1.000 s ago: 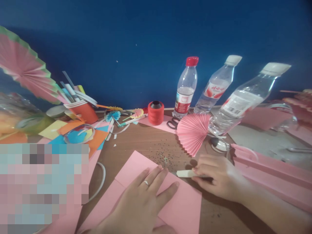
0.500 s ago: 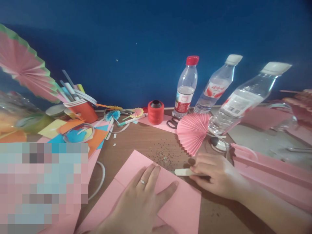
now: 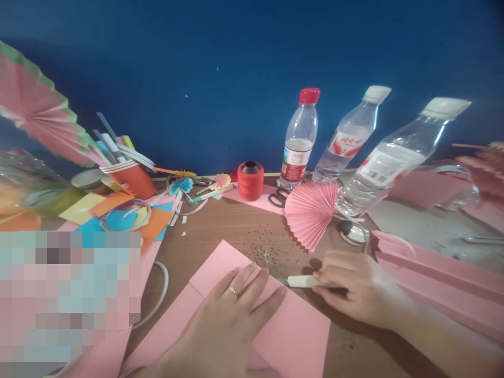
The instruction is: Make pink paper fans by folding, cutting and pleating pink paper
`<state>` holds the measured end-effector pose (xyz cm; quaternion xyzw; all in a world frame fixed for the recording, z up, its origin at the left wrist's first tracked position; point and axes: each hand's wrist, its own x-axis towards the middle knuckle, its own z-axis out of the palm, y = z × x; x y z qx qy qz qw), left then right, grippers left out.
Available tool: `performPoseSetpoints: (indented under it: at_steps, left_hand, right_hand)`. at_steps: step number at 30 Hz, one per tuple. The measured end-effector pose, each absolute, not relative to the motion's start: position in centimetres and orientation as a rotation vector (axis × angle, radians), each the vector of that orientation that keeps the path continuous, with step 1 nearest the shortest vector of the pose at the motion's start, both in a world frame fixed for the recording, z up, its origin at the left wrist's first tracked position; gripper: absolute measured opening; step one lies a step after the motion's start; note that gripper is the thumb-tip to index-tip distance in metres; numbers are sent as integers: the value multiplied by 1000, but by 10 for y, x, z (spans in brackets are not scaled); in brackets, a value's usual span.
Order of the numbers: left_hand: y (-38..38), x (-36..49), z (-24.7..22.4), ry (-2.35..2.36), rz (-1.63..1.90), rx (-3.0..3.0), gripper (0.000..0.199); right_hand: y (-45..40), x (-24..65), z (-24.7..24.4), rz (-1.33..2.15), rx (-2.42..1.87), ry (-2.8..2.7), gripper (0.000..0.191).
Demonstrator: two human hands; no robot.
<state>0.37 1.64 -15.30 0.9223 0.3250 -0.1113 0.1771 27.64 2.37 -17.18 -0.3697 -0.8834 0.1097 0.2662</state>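
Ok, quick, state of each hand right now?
Left hand: open, resting on the pink paper.
Right hand: closed, holding a knife.

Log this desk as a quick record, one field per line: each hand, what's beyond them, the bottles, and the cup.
Left hand: spread on pink paper
Right hand: gripping white-handled knife, blade contact unclear
Beyond hands: dark specks, pleated pink fan, red spool
Bottles: one red-capped bottle, two white-capped bottles
Cup: red cup, left of red spool

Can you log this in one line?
left hand: spread on pink paper | right hand: holding white-handled knife by paper's edge | beyond: dark specks, pink fan
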Motion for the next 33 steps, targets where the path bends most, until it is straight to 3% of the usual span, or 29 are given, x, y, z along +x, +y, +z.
performPoseSetpoints:
  at_steps: [23,33]
  left_hand:
    - [16,8,-150,966,-350,2610,85]
    - [11,2,-161,951,-205,2607,88]
  right_hand:
    - [31,268,-173,294,-984,-2384,13]
    - [28,268,-170,286,-983,-2380,16]
